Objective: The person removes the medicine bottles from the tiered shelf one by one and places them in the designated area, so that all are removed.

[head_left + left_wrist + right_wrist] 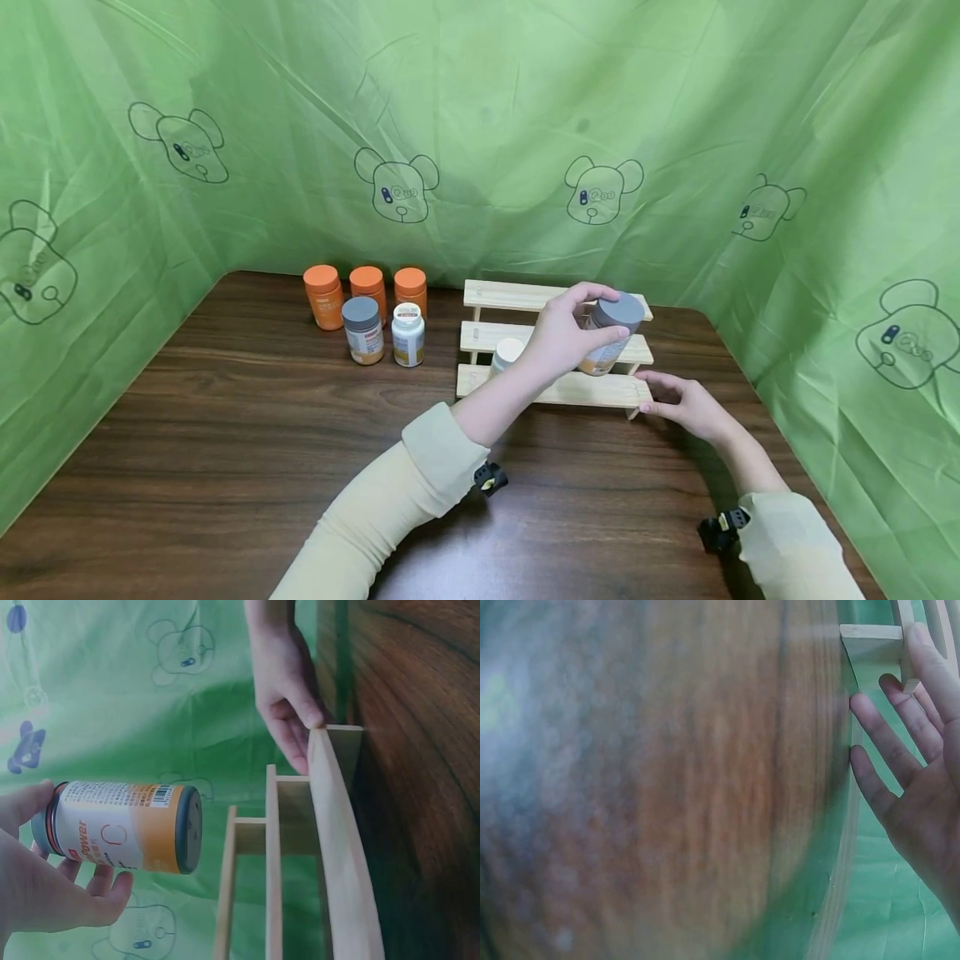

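My left hand (561,340) grips a supplement bottle (124,825) with a grey lid and a white-and-orange label. The bottle is upright, slightly tilted, and overlaps the right part of a three-tier wooden display rack (592,390) in the head view. In the left wrist view it hangs apart from the boards. My right hand (690,408) holds the right end of the rack's lowest, front board between thumb and fingers. A white-capped bottle (507,350) stands at the rack's left part, partly hidden behind my left wrist.
On the table (225,433), left of the rack, several bottles stand together: orange ones (324,298) behind, a grey-lidded bottle (364,333) and a white bottle (408,337) in front. Green fabric (495,108) printed with bear heads encloses the table's back and sides.
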Demonstrator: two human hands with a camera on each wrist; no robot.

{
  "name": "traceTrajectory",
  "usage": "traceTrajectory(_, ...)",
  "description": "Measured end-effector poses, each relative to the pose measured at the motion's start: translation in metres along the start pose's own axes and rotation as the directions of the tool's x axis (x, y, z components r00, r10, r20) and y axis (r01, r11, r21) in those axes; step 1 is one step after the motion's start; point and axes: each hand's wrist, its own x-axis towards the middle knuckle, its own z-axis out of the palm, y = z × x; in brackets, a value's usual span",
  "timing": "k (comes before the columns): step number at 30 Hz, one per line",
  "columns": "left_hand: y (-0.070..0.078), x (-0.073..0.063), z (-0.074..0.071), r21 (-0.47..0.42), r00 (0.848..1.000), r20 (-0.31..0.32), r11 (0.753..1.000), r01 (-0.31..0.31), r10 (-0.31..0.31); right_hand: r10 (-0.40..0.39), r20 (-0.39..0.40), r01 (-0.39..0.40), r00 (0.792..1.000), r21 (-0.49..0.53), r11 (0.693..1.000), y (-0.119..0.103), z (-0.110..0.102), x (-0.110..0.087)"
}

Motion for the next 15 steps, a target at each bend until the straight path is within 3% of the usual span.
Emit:
traceTrajectory(6, 0.009, -0.006, -0.011, -0.043, 1.0, 0.006, 0.999, 0.003, -0.002, 0.007, -0.013, -0.007, 1.0, 0.002, 1.0, 0.024, 0.003, 0.004)
traceTrajectory(10, 0.014, -0.011, -0.019, -0.074, 1.0, 0.017, 0.997, 0.019, -0.018, 0.006, -0.008, -0.006, 1.0, 0.019, 1.0, 0.027, 0.003, 0.004)
traceTrajectory(15, 0.019, -0.016, -0.028, -0.045, 1.0, 0.022, 0.999, 0.011, -0.01, 0.004, -0.011, -0.004, 1.0, 0.019, 1.0, 0.027, 0.003, 0.004)
